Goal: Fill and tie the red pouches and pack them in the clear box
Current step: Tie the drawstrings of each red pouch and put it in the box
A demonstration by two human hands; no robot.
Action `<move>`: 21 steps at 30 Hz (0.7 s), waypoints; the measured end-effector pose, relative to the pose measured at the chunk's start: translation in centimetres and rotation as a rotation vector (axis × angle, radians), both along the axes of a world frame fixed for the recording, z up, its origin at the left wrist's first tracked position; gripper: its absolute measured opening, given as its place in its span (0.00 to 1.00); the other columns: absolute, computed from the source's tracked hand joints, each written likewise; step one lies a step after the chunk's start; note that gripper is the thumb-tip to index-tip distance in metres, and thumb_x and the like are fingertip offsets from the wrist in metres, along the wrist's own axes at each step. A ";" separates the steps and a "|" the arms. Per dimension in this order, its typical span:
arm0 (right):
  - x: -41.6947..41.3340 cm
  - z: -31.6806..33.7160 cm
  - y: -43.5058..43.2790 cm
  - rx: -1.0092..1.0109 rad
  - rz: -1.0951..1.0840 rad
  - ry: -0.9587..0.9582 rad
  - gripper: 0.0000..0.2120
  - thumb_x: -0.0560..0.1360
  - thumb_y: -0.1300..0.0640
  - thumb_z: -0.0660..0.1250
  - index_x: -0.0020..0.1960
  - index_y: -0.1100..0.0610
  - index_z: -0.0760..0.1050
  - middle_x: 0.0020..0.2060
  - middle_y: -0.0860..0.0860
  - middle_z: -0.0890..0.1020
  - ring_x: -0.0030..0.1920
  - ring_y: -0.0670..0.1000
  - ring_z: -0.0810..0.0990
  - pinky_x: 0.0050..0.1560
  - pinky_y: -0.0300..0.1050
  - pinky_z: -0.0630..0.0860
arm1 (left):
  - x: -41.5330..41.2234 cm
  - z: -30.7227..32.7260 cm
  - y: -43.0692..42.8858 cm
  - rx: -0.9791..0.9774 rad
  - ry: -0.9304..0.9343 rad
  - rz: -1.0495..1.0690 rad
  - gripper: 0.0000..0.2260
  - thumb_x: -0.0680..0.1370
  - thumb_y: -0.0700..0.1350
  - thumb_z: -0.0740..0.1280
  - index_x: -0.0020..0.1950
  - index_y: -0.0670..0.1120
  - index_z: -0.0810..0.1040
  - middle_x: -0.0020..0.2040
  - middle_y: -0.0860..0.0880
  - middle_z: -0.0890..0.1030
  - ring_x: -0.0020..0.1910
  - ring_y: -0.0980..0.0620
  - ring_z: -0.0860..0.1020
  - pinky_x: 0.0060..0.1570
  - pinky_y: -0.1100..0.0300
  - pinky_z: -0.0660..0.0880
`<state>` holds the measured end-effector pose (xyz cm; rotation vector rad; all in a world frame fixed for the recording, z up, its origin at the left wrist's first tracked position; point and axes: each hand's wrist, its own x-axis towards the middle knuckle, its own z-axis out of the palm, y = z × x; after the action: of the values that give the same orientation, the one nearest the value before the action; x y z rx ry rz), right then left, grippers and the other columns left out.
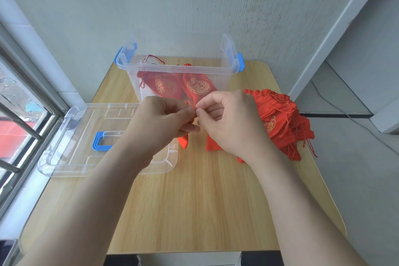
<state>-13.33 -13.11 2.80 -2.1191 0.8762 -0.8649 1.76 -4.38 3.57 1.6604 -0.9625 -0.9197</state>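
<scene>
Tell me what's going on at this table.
A person is tying a red pouch held just above the wooden table. The left hand and right hand both pinch its red drawstring. Two tied pouches already lie in the clear box behind the hands. A pile of red pouches lies at the right, and the box's lid lies flat at the left.
</scene>
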 end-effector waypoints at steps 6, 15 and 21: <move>-0.2 0.1 0.2 -0.086 -0.028 -0.031 0.03 0.72 0.63 0.77 0.41 0.57 0.85 0.30 0.44 0.86 0.32 0.40 0.85 0.38 0.42 0.84 | -0.1 0.2 -0.1 0.010 0.069 -0.060 0.11 0.83 0.40 0.67 0.47 0.36 0.87 0.43 0.37 0.88 0.46 0.32 0.86 0.58 0.41 0.83; -0.7 0.2 -0.1 -0.067 0.037 0.043 0.03 0.76 0.62 0.75 0.44 0.56 0.86 0.35 0.42 0.86 0.36 0.40 0.86 0.43 0.41 0.84 | 0.4 -0.7 -0.1 -0.018 0.103 -0.030 0.13 0.83 0.46 0.70 0.51 0.36 0.86 0.45 0.37 0.87 0.45 0.39 0.88 0.57 0.44 0.84; -0.5 0.3 0.4 -0.090 -0.024 -0.023 0.05 0.69 0.63 0.78 0.41 0.56 0.84 0.31 0.43 0.85 0.32 0.40 0.85 0.37 0.40 0.84 | 0.3 -0.7 -0.1 -0.039 0.133 -0.067 0.15 0.85 0.45 0.68 0.51 0.32 0.83 0.45 0.34 0.87 0.44 0.32 0.87 0.58 0.42 0.83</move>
<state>-13.88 -12.74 3.15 -2.1756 0.8668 -0.9550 2.10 -4.52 2.83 1.5224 -0.9447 -1.0365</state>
